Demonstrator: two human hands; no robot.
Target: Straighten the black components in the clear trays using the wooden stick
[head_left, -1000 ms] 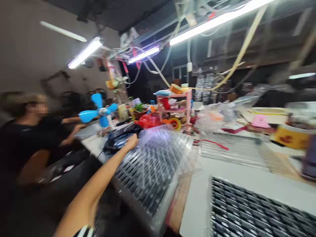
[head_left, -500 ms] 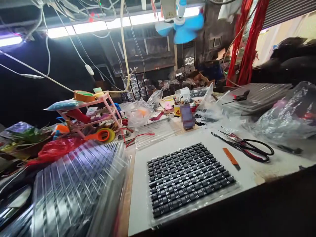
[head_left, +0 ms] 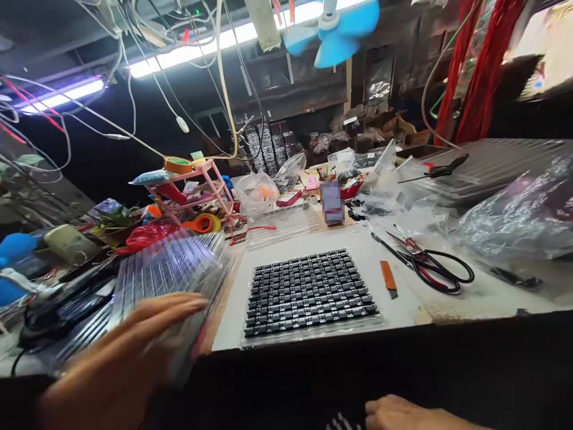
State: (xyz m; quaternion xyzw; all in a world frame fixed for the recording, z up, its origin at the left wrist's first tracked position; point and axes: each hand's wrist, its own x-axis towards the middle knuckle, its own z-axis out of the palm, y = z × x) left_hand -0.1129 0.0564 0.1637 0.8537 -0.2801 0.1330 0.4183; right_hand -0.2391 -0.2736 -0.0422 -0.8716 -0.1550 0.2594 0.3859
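Head camera: both hands have entered since the last frame. Left of one filled black tray [head_left: 310, 292], the left hand [head_left: 129, 340] stretches over clear trays [head_left: 163, 263], fingers together; below, the right hand [head_left: 394, 413] curls, contents unclear. Rightward: one cutter [head_left: 388, 277], one scissors [head_left: 432, 266].

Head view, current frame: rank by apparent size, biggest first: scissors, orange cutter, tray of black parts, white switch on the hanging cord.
1. Tray of black parts
2. Scissors
3. Orange cutter
4. White switch
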